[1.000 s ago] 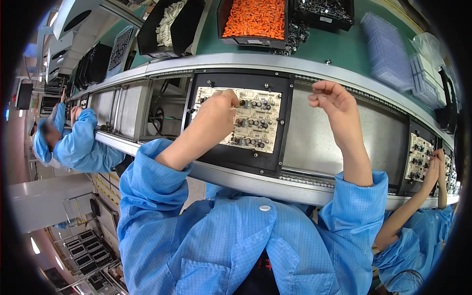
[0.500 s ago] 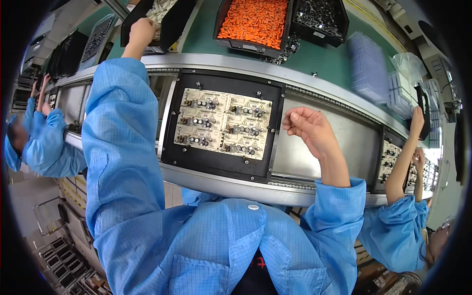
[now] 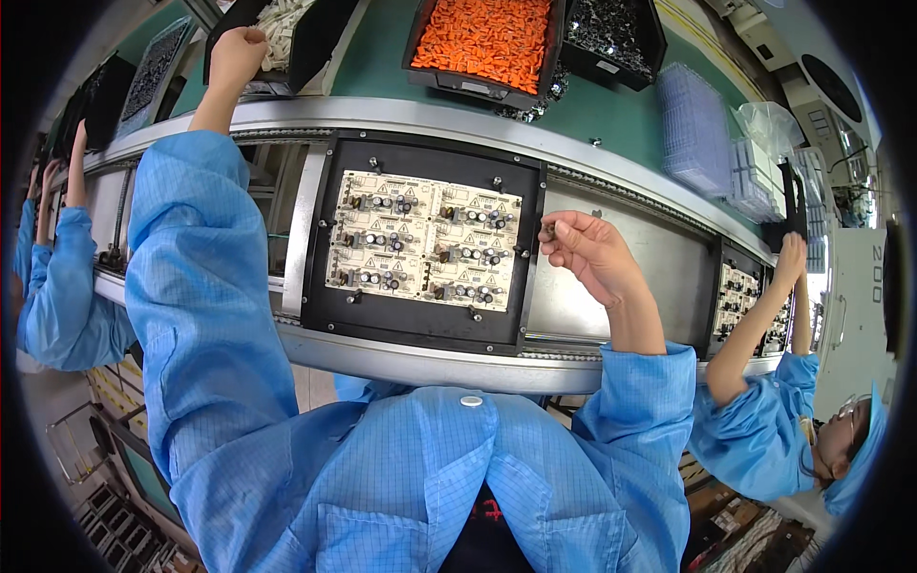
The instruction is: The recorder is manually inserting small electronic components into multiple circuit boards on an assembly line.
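Blue sleeves (image 3: 642, 406) are worn short of the wrists. A small dark part (image 3: 549, 230) is pinched by the right hand (image 3: 594, 256); were that grip loosened, it could be dropped onto the circuit boards (image 3: 427, 241) near it, within the black frame (image 3: 411, 325). This hand is tilted leftward. Farther off, the left hand (image 3: 236, 59) is stretched, fingers curled, to the white pieces (image 3: 280, 31); whether anything is grasped cannot be told.
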A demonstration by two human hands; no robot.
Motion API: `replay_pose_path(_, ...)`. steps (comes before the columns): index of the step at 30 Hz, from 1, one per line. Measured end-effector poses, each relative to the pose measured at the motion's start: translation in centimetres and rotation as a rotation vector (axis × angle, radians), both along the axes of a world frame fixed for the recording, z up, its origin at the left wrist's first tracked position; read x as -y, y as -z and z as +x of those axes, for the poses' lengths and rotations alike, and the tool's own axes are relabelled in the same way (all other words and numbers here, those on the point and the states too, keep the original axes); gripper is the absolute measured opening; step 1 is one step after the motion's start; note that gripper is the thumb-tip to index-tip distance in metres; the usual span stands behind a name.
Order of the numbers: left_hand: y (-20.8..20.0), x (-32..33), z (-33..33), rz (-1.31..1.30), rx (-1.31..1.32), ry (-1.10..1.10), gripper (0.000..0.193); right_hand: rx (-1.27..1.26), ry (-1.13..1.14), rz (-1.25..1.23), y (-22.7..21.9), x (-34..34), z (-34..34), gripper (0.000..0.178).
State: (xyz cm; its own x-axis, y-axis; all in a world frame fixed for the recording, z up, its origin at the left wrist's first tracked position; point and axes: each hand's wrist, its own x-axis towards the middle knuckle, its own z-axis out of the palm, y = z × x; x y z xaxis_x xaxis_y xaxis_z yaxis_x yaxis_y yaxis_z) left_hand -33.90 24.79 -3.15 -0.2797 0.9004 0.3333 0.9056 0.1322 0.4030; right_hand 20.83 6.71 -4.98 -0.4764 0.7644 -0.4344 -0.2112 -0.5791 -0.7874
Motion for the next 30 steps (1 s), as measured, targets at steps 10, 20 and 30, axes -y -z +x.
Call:
replay_pose_path(10,0.4,-0.5,-0.3,0.017,0.11,0.017,0.032,0.032,0.028,0.057,-0.1,-0.2,-0.1,0.019)
replay_pose_path(20,-6.2,5.8,4.3,0.023,0.809,0.056,0.029,0.052,0.013,0.135,0.3,-0.3,0.7,0.018)
replay_pose_path(30,-6.2,22.0,19.5,-0.519,1.094,0.411,0.019,0.217,-0.017,0.235,-1.2,-0.8,-0.4,0.019)
